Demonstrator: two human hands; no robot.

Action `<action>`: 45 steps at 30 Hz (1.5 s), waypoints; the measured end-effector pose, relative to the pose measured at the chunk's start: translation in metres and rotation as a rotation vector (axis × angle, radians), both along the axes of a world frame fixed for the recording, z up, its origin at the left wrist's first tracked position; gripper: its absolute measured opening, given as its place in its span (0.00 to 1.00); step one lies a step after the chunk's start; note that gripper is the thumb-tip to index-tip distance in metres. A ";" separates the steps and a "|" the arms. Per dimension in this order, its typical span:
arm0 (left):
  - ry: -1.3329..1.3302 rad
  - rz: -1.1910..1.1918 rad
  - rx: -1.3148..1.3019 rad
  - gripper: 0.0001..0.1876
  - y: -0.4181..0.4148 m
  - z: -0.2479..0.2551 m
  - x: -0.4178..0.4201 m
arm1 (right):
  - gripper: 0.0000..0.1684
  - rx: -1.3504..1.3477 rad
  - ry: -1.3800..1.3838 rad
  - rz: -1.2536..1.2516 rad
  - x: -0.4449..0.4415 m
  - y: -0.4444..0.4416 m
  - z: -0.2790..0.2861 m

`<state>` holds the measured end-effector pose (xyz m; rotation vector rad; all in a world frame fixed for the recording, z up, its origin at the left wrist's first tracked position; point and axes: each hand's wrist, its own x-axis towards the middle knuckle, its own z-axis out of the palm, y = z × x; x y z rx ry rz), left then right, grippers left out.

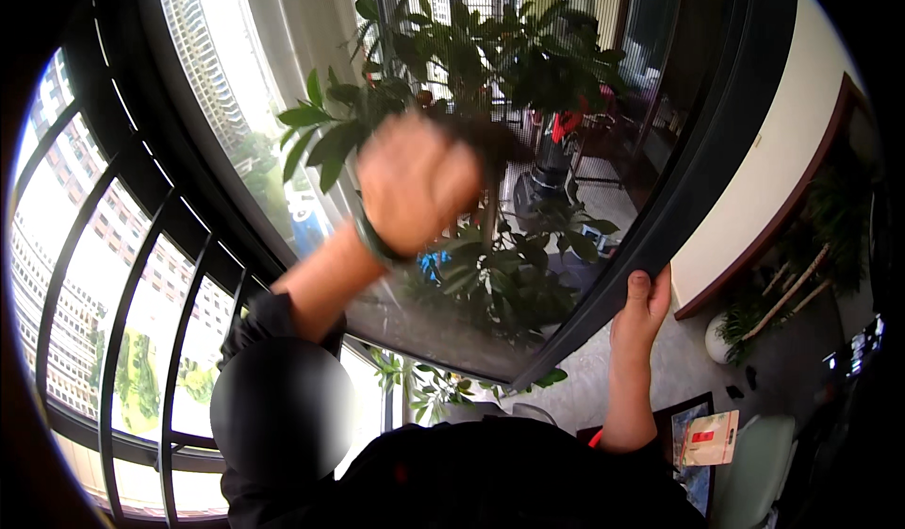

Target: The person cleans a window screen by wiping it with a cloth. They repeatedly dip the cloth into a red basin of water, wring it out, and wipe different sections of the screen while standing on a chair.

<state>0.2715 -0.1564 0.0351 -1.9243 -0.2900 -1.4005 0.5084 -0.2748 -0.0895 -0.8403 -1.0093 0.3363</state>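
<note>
My left hand, with a dark bangle at the wrist, is raised in front of a large framed window panel. It is motion-blurred and looks curled. Whether anything is in it, or whether it touches the pane, I cannot tell. Lower on the right, my right hand grips the edge of the panel's dark frame, thumb on the near face. The panel stands swung out at an angle. Its surface looks like fine mesh in the upper part, and a leafy potted plant shows through it.
Black window bars run down the left, with high-rise buildings outside. At lower right are a green chair, a card package bearing writing, and a white pot with a plant. A round blurred patch hides part of the lower left.
</note>
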 end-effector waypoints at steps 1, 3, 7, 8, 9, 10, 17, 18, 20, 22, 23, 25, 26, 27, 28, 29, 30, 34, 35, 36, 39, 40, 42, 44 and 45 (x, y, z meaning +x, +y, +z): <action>-0.139 0.015 0.059 0.09 -0.002 0.042 0.011 | 0.34 -0.008 -0.013 -0.020 0.007 -0.001 -0.006; -0.289 -0.007 0.173 0.12 -0.010 0.091 0.024 | 0.33 0.006 -0.042 0.004 0.002 -0.006 -0.003; -0.068 -0.080 0.043 0.10 -0.031 0.031 0.058 | 0.30 0.012 -0.050 -0.013 -0.002 -0.009 -0.001; -0.008 -0.127 0.030 0.08 -0.033 -0.008 0.066 | 0.29 0.022 -0.041 -0.030 -0.005 -0.007 -0.001; 0.253 -0.123 -0.087 0.07 -0.042 -0.051 0.058 | 0.27 0.023 -0.020 -0.003 -0.008 -0.006 0.001; 0.390 -0.153 -0.116 0.08 -0.047 -0.093 0.055 | 0.25 0.027 -0.002 0.033 -0.012 -0.002 0.004; 0.584 -0.200 -0.366 0.05 -0.052 -0.216 0.043 | 0.26 0.005 -0.012 0.086 -0.008 -0.004 0.004; 0.585 -0.186 -0.320 0.04 -0.048 -0.184 0.040 | 0.29 -0.005 -0.017 0.069 -0.003 -0.005 -0.002; 0.447 -0.128 -0.113 0.05 -0.037 -0.119 0.029 | 0.33 -0.012 -0.013 0.061 0.000 -0.004 -0.006; 0.221 -0.079 0.015 0.06 -0.024 -0.045 0.018 | 0.32 0.033 0.000 -0.002 0.000 -0.005 -0.005; 0.116 0.002 0.104 0.07 -0.015 -0.011 0.006 | 0.32 0.031 0.028 0.065 -0.004 -0.008 0.000; -0.237 0.122 0.218 0.10 -0.008 0.045 0.000 | 0.31 0.038 0.045 0.045 -0.003 -0.013 -0.003; -0.292 0.143 0.116 0.12 -0.011 0.053 -0.003 | 0.31 0.059 0.062 0.033 -0.005 -0.015 0.000; -0.281 0.090 0.144 0.11 -0.007 0.041 -0.001 | 0.31 0.061 0.070 0.052 -0.007 -0.015 -0.001; -0.270 0.035 0.173 0.11 0.001 0.017 -0.001 | 0.31 0.059 0.058 0.060 -0.007 -0.014 -0.002; -0.104 0.025 0.074 0.11 -0.001 -0.019 -0.005 | 0.31 0.057 0.045 0.064 -0.005 -0.013 -0.002; 0.021 -0.045 -0.040 0.12 -0.003 -0.059 -0.005 | 0.31 0.056 0.030 0.058 -0.005 -0.011 -0.002; 0.442 -0.101 -0.467 0.06 -0.023 -0.248 -0.015 | 0.31 -0.036 0.069 0.006 -0.004 0.001 0.004; 0.496 -0.070 -0.549 0.05 -0.025 -0.292 -0.020 | 0.31 -0.031 0.079 -0.005 -0.002 0.001 0.002; 0.518 -0.050 -0.646 0.05 -0.030 -0.310 -0.028 | 0.31 -0.022 0.087 -0.017 0.003 0.001 -0.004; 0.377 -0.007 -0.565 0.06 -0.024 -0.294 -0.044 | 0.35 -0.010 0.135 -0.033 0.009 -0.008 -0.010; 0.407 0.030 -0.540 0.05 -0.018 -0.269 -0.054 | 0.37 -0.025 0.175 -0.019 0.012 -0.012 -0.014; 0.301 0.039 -0.422 0.07 -0.007 -0.208 -0.070 | 0.39 -0.047 0.138 -0.083 0.007 -0.013 -0.010; -0.037 0.072 -0.312 0.13 0.001 -0.142 -0.080 | 0.40 -0.088 0.125 -0.119 -0.003 -0.012 -0.001; -0.202 0.130 -0.290 0.15 0.008 -0.116 -0.086 | 0.40 -0.106 0.119 -0.129 -0.006 -0.015 0.004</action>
